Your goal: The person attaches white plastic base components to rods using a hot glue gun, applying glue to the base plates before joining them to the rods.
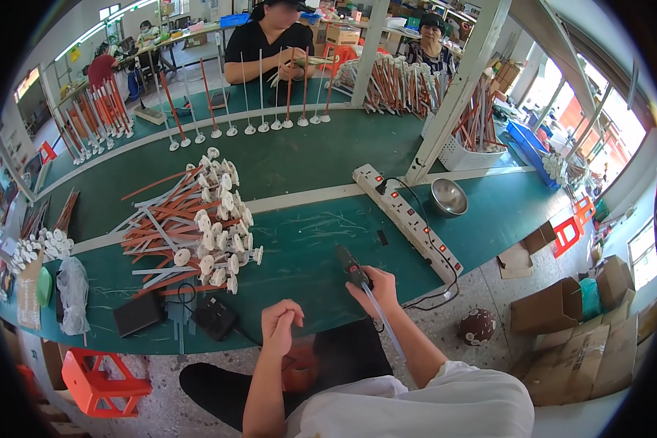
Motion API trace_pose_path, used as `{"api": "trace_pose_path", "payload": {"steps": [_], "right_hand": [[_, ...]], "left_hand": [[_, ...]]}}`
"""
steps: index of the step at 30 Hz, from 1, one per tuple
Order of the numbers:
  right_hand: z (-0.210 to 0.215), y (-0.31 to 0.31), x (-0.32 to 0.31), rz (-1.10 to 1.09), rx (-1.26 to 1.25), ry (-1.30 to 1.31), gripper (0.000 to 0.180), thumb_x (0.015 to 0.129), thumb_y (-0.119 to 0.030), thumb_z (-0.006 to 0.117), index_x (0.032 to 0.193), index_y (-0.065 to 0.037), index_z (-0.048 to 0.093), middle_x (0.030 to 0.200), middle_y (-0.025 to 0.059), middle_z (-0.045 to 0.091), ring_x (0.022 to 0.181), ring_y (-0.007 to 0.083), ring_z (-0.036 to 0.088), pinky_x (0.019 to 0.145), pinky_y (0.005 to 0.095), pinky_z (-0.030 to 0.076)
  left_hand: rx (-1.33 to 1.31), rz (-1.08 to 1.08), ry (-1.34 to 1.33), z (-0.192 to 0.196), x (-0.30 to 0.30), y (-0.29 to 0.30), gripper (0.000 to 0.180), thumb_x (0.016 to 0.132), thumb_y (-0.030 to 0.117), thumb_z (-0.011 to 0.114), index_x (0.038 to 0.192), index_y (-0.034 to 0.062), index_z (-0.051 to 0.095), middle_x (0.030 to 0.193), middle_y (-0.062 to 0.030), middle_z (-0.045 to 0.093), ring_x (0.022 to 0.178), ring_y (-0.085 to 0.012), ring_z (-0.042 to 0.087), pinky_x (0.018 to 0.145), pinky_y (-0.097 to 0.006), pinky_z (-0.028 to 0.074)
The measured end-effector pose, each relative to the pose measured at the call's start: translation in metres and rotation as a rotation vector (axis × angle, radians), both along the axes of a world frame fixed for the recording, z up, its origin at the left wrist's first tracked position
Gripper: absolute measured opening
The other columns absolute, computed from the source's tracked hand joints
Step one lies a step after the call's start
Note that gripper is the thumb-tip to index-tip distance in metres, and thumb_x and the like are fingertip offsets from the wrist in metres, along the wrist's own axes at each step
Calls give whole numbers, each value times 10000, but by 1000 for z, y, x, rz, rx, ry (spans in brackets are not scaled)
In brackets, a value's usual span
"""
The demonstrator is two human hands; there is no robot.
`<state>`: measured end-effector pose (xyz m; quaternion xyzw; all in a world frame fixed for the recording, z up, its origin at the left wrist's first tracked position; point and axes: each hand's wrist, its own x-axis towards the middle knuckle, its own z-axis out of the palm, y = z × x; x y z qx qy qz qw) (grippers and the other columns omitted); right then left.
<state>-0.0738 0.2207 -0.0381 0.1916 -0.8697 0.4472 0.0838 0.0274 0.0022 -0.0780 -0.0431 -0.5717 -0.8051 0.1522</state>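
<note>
A dark hot glue gun (352,267) with a long clear glue stick (382,314) trailing from its back is gripped in my right hand (381,287). Its nozzle points away over the green table (310,255). My left hand (280,321) hovers at the near table edge, its fingers curled closed; whatever they may hold is hidden. Left of my hands lies a heap of orange and grey strips with white round ends (215,226). Farther back, a row of upright strips on white round bases (250,128) lines the far side of the table.
A white power strip (409,223) with lit switches lies right of the glue gun, near a metal bowl (449,197). A black adapter (214,317) and dark box (137,314) sit front left. A white metal post (456,95) rises from the table. Another person (270,51) works opposite.
</note>
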Motion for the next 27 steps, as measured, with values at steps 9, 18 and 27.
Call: {"api": "trace_pose_path", "payload": {"steps": [9,18,27], "right_hand": [[-2,0,-5,12,1,7,349,724,-146,806,1019,5,699,773,149,663,672,281,654,632,344,500],[-2,1,3,10,-4,26,356,714,-151,809,1008,13,694,782,157,668,684,303,661,636,354,503],[3,2,-3,-8,38,-52,298,739,-167,800,967,-8,690,750,150,640,663,291,636,629,351,494]], "left_hand": [[-14,8,-4,3,-3,0,180,865,-17,448,783,-28,607,704,-57,575,626,-114,551,598,-245,418],[-27,8,4,0,4,1,183,865,-18,448,785,-28,611,713,-63,583,625,-118,554,593,-246,421],[-104,26,-20,8,-1,-2,183,869,-16,450,784,-21,613,712,-61,589,631,-112,563,594,-253,427]]}}
